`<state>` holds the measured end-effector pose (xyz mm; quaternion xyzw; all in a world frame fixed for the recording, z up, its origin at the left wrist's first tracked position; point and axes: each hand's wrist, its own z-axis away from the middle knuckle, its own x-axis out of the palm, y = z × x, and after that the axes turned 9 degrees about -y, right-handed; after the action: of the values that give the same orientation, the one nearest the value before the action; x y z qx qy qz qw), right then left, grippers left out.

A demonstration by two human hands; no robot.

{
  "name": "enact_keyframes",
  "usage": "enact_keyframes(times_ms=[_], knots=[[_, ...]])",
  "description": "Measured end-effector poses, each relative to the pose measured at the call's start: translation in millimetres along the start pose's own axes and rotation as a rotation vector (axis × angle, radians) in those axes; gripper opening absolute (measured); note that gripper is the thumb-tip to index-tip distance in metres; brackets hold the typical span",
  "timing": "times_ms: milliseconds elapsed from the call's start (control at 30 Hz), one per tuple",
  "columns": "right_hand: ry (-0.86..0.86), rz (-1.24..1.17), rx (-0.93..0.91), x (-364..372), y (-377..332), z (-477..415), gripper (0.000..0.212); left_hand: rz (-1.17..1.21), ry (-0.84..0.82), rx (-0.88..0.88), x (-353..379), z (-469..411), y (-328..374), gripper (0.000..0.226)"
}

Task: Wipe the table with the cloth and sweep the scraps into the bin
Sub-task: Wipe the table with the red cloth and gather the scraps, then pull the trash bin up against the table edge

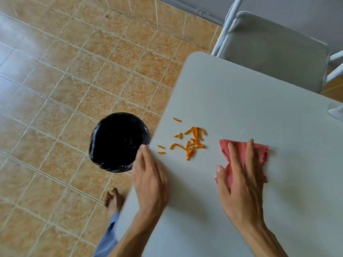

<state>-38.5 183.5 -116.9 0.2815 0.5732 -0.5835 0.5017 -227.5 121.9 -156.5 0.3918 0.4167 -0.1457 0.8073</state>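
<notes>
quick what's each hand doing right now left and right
Left hand: open, holding nothing, resting flat at the table edge beside the bin.
Right hand: open, fingers spread, pressing the red cloth flat on the table.

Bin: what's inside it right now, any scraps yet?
The bin shows only a black liner and a dark interior; no orange scraps are visible inside, though the bottom is too dark to tell. The scraps lie on the table, beside the cloth under the right hand.
</notes>
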Motion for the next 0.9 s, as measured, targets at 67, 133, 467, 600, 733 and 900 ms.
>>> enact_keyframes(times_ms=[67,133,467,600,733,900], knots=[[0.015,-0.051,-0.045,6,-43,-2,0.061,0.076,-0.088,0.051,-13,0,-9,0.059],[0.017,-0.092,-0.103,19,-91,-3,0.058,0.156,-0.167,0.074,-30,-4,-22,0.062],[-0.259,-0.082,-0.129,161,-243,-40,0.059,0.103,-0.246,-0.042,-105,-102,-173,0.059],[-0.462,-0.033,0.172,219,-235,-59,0.061,-0.069,-0.320,0.017,-108,-141,-231,0.059],[-0.497,-0.028,0.343,254,-225,-74,0.061,-0.101,-0.433,-0.021,-98,-174,-258,0.064],[-0.465,-0.145,0.490,296,-206,-89,0.060,-0.103,-0.504,-0.076,-64,-210,-277,0.074]])
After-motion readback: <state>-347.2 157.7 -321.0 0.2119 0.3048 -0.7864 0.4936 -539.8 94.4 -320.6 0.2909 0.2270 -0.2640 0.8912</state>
